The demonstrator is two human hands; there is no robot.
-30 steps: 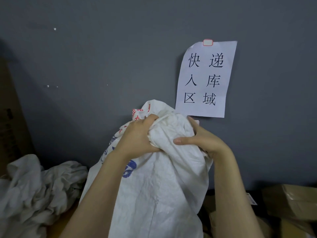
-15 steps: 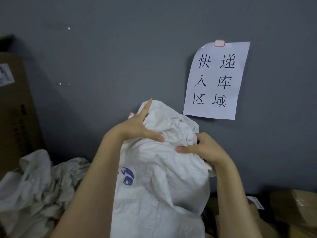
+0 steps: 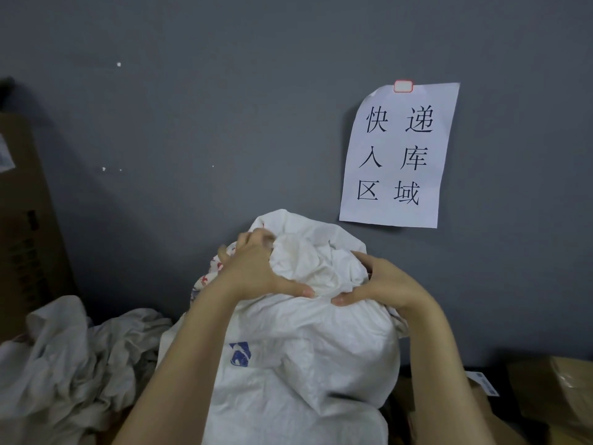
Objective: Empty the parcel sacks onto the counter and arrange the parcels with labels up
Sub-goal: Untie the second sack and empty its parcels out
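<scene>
A white woven parcel sack (image 3: 298, 358) with a blue logo stands upright in front of me, its top bunched into folds. My left hand (image 3: 253, 268) grips the bunched top from the left, thumb pressed along the fabric. From the right, my right hand (image 3: 382, 281) clutches the same bunch, thumb tip close to the left thumb. Brown cardboard parcels (image 3: 552, 390) lie at the lower right, one with a white label (image 3: 484, 382) showing. What is inside the sack is hidden.
A crumpled white sack (image 3: 61, 364) lies slumped at the lower left. A tall cardboard box (image 3: 25, 239) stands against the left edge. The grey wall (image 3: 224, 123) carries a taped paper sign (image 3: 398, 155) just behind the sack.
Both hands shifted down on the sack's top and closed tighter round the gathered fabric; the left fingers, spread half a second ago, now curl into it. The sack's top sits lower.
</scene>
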